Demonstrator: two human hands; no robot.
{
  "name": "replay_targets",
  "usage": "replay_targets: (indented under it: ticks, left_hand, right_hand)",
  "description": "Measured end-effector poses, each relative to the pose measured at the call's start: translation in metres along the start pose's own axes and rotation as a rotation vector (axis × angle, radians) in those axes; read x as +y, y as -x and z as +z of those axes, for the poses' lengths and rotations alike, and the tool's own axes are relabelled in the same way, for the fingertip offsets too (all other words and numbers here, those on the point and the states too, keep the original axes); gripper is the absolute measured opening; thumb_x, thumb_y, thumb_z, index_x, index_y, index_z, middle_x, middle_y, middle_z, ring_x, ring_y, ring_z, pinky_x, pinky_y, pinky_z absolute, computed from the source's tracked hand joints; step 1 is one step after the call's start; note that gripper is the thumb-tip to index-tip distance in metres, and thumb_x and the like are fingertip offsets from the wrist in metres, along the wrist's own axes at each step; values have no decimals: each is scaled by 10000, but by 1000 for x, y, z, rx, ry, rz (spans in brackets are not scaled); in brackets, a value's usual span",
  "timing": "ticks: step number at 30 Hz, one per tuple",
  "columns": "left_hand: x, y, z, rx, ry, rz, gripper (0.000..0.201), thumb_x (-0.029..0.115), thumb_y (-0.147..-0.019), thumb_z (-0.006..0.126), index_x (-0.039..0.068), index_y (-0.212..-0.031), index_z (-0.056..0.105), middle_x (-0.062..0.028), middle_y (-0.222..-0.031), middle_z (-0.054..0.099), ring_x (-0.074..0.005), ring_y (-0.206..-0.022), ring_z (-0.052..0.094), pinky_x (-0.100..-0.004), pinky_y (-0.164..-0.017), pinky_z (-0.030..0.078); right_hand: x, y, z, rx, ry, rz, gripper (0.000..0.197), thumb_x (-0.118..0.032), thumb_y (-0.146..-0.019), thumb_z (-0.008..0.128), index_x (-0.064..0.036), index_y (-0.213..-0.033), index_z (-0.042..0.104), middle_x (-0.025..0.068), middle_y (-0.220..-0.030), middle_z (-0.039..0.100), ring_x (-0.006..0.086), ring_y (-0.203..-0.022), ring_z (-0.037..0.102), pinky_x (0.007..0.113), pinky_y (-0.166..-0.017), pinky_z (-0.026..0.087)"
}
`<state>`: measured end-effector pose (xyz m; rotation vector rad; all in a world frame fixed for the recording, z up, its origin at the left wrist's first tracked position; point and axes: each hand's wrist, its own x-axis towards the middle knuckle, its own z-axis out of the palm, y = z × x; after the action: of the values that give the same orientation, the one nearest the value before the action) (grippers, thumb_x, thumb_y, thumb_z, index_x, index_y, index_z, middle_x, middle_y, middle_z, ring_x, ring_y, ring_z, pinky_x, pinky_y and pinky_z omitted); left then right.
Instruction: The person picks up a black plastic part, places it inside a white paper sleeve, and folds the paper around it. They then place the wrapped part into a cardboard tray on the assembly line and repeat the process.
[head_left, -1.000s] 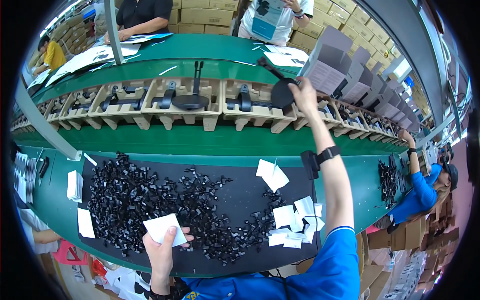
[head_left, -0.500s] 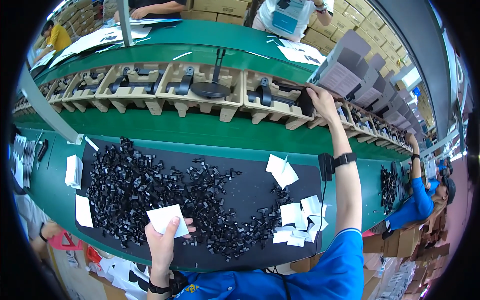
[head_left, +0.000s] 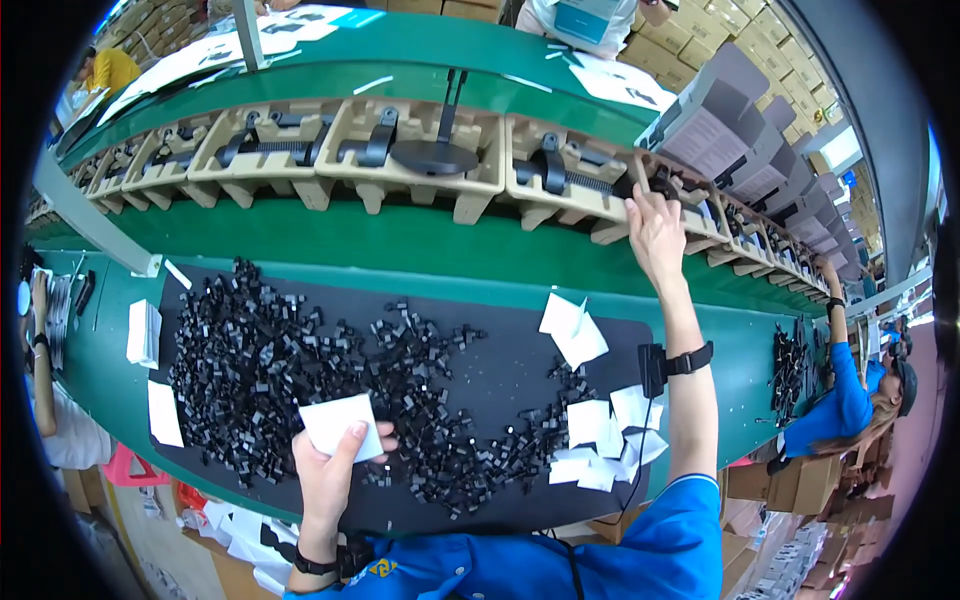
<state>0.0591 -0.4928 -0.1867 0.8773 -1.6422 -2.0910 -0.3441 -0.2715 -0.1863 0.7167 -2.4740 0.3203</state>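
My left hand (head_left: 335, 465) is closed on white folded paper (head_left: 342, 425), held above a heap of small black plastic parts (head_left: 260, 370). Stretched far forward, my right hand (head_left: 658, 235) has bent fingers at the rim where two brown moulded-pulp trays meet; it appears to grip this rim, though its fingertips are partly hidden. The pulp tray (head_left: 565, 205) to the left of that hand contains a black curved clamp (head_left: 547, 165) and a ribbed black column (head_left: 590, 185). Another tray farther left has a round black base (head_left: 434, 157) with an upright rod.
Loose white papers (head_left: 590, 440) lie at the right of the black mat (head_left: 490, 370); a white paper stack (head_left: 144, 333) stands left. Grey opened boxes (head_left: 705, 125) line the back right. A metal post (head_left: 95, 215) rises at left. Co-workers stand at the right, left and far side.
My right hand has come off the dark round piece in the tray and shifted slightly right and down to the tray rim. My left hand still holds the paper.
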Motion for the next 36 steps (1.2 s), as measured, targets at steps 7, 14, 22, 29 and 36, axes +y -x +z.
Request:
replay_targets:
  ticks: [7, 14, 22, 29, 36]
  left_hand:
    - [12, -2, 26, -336, 168, -154, 330, 119, -930, 481, -72, -1198, 474, -199, -992, 628, -277, -873, 656, -340, -711, 564]
    - [12, 26, 42, -393, 380, -151, 336, 98, -939, 462, -40, -1245, 452, -149, -1120, 591, -220, -1002, 606, -322, -855, 504]
    - [22, 47, 58, -576, 46, 116, 322, 95, -941, 463, -31, -1237, 465, -97, -1134, 590, -150, -1051, 554, -289, -901, 442]
    - [10, 52, 66, -622, 282, 45, 327, 146, -943, 483, -15, -1228, 483, -79, -1139, 583, -157, -1062, 547, -298, -900, 441]
    - [6, 48, 52, -816, 20, -338, 346, 86, -875, 587, -26, -1198, 533, -86, -1107, 619, -149, -1002, 580, -290, -875, 467]
  right_hand:
    - [27, -16, -23, -106, 410, -157, 291, -262, -867, 547, -74, -1077, 619, 160, -1024, 522, 340, -1005, 493, 414, -753, 481]
    - [-186, 80, -195, -314, -399, -688, 660, -207, -583, 755, -41, -1176, 519, 143, -1145, 512, 342, -1062, 466, 435, -900, 420]
    - [-193, 154, -189, -143, -313, -679, 728, -287, -590, 746, -54, -1239, 514, 141, -1239, 471, 325, -1136, 432, 408, -905, 421]
    - [-173, 181, -197, 212, -81, -914, 368, -163, -677, 732, -73, -1026, 659, 103, -1116, 561, 214, -865, 579, 345, -706, 515]
    - [-152, 155, -201, -668, -855, -638, 156, -109, -747, 698, -39, -883, 664, 72, -841, 645, 209, -581, 598, 283, -440, 458]
